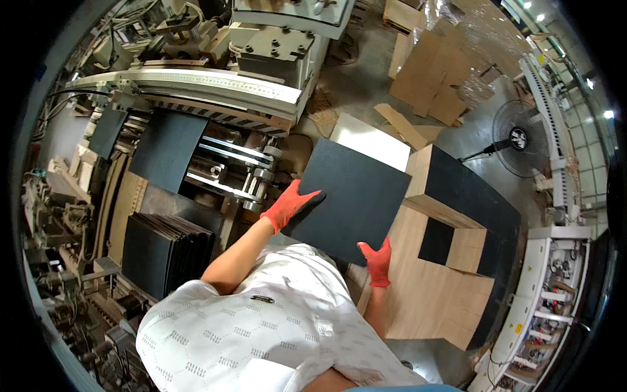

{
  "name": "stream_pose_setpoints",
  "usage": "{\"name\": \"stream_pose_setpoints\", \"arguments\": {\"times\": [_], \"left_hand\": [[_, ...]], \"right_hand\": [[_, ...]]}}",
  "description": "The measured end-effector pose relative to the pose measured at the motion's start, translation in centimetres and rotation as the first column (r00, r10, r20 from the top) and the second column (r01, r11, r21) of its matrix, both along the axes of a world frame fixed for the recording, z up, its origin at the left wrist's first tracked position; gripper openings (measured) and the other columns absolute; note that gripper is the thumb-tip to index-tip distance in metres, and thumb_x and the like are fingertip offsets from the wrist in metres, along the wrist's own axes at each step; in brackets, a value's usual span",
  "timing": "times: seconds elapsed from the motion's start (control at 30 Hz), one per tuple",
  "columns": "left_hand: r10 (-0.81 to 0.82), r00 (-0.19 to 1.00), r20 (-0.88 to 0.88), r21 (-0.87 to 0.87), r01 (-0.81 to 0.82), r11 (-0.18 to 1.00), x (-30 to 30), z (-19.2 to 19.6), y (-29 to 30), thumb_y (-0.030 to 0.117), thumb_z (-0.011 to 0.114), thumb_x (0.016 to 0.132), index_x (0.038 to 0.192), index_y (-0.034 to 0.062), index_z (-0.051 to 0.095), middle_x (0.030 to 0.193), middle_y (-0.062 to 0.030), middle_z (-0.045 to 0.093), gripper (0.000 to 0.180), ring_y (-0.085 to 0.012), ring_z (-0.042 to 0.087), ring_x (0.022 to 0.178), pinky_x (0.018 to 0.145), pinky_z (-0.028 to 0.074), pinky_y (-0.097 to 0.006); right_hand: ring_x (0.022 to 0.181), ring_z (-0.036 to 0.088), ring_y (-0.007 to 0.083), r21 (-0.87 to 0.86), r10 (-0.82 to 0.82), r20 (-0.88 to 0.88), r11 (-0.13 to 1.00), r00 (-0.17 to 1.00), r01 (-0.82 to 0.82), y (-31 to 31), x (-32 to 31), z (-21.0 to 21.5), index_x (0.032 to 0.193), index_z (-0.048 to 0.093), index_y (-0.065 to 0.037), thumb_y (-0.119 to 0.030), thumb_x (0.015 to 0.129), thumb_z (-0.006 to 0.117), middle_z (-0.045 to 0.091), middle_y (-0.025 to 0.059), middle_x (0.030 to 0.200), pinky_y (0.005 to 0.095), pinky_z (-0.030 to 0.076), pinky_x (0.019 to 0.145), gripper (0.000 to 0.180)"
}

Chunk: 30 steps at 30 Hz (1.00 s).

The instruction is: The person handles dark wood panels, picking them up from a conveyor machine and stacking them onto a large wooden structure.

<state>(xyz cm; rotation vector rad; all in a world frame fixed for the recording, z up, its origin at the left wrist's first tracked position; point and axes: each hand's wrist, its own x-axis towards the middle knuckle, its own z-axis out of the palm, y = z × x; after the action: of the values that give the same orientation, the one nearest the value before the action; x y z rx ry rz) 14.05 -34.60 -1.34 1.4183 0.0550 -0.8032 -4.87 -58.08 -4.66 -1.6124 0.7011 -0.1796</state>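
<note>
Between my two hands is a square black panel point(356, 196), held tilted in front of my body. My left hand point(287, 206), in a red glove with dark fingertips, grips its left edge with the thumb on top. At the near right corner my right hand point(377, 262), also gloved in red, is closed on the edge; its fingers below are hidden. Just beyond the panel, a white board point(372, 142) is partly covered by it. To the right stand stacks of panels with wood-coloured sides point(437, 294) and black faces point(464, 179).
At left, a machine with rollers point(258, 176) carries another black panel point(168, 149). Several black panels stand packed together point(147, 258) nearer me. A metal beam point(196, 81) crosses behind. Cardboard point(428, 72) lies at the far right, near a floor fan point(519, 138) and a white cabinet point(532, 287).
</note>
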Motion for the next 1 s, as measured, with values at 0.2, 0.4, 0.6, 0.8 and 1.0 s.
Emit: {"name": "stream_pose_setpoints", "arguments": {"times": [0.2,0.4,0.6,0.8,1.0], "left_hand": [[0.25,0.904,0.348,-0.36,-0.117,0.926,-0.6,1.1,-3.3,0.019,0.074,0.082,0.14,0.0037,0.032,0.132,-0.0062,0.047,0.073,-0.0138,0.047,0.117,0.098,0.043,-0.031],[0.261,0.829,0.495,-0.23,-0.165,0.959,-2.1,-1.4,-4.7,0.044,0.074,0.078,0.145,0.0032,0.025,0.143,-0.0061,0.038,0.093,-0.0161,0.034,0.129,0.109,0.025,-0.031],[0.36,0.732,0.578,-0.311,-0.209,0.927,-2.9,4.8,-4.9,0.037,0.071,0.083,0.144,0.0028,0.027,0.138,-0.0055,0.041,0.083,-0.0153,0.037,0.128,0.108,0.028,-0.03],[0.425,0.729,0.537,-0.364,-0.253,0.896,-3.8,7.5,-5.6,0.003,0.065,0.082,0.146,0.0026,0.025,0.146,-0.0066,0.036,0.076,-0.0171,0.034,0.133,0.111,0.025,-0.031],[0.361,0.658,0.66,-0.272,-0.239,0.932,-3.5,5.9,-5.3,-0.008,0.056,0.081,0.148,0.0011,0.019,0.154,-0.0098,0.024,0.077,-0.0189,0.023,0.141,0.114,0.017,-0.032]], "right_hand": [[0.089,0.064,0.0264,-0.482,0.348,0.145,0.842,0.926,-0.241,-8.2,5.9,1.6,0.116,0.055,0.003,-0.024,0.056,0.091,0.065,0.0132,0.108,0.0376,0.051,0.081,0.074],[0.095,0.064,0.0247,-0.663,0.52,0.297,0.716,0.801,-0.219,-12.5,9.4,-3.6,0.107,0.062,-0.001,-0.029,0.06,0.089,0.067,0.0096,0.102,0.0348,0.049,0.084,0.062],[0.099,0.06,0.0188,-0.178,0.33,0.383,0.943,0.863,-0.281,-11.3,8.7,-3.6,0.122,0.052,-0.002,-0.012,0.062,0.088,0.062,0.0094,0.11,0.0346,0.049,0.087,0.071],[0.097,0.058,0.0168,-0.108,0.145,0.339,0.987,0.93,-0.115,-11.1,6.7,-8.4,0.124,0.051,-0.001,0.001,0.074,0.073,0.058,0.0077,0.116,0.0319,0.048,0.086,0.054],[0.098,0.054,0.0131,-0.022,0.031,0.302,0.999,0.953,-0.026,-9.9,6.4,-10.2,0.125,0.048,-0.001,-0.002,0.082,0.065,0.056,0.0045,0.113,0.0273,0.046,0.089,0.046]]}}
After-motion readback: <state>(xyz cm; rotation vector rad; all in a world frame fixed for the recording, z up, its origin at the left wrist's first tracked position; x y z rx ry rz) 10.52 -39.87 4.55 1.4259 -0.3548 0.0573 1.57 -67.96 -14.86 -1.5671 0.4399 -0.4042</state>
